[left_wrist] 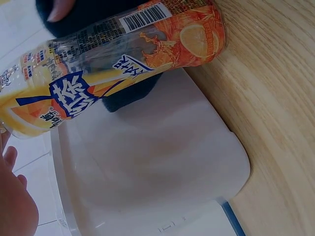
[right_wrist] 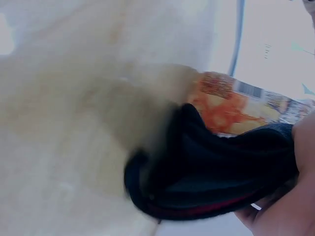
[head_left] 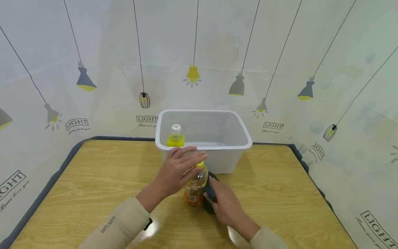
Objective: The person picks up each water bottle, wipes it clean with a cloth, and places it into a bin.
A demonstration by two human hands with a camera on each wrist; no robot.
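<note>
An orange tea drink bottle (head_left: 193, 193) with a yellow cap stands on the wooden table in front of the white bin. My left hand (head_left: 178, 169) holds its top, fingers over the cap and thumb by the neck. In the left wrist view the bottle (left_wrist: 103, 73) shows its orange and yellow label and barcode, with left fingers at the lower left. My right hand (head_left: 228, 204) grips a dark, folded cloth item (head_left: 209, 204) against the bottle's right side. Seen from the right wrist, this dark cloth item (right_wrist: 211, 172) has a thick rolled edge and a reddish strip.
The white plastic bin (head_left: 214, 162) stands at the table's back. Inside, at its left, is a yellow drink bottle (head_left: 175, 138) with a white cap. A lamp-printed curtain (head_left: 199, 45) encloses the table (head_left: 118, 173) at the back and sides.
</note>
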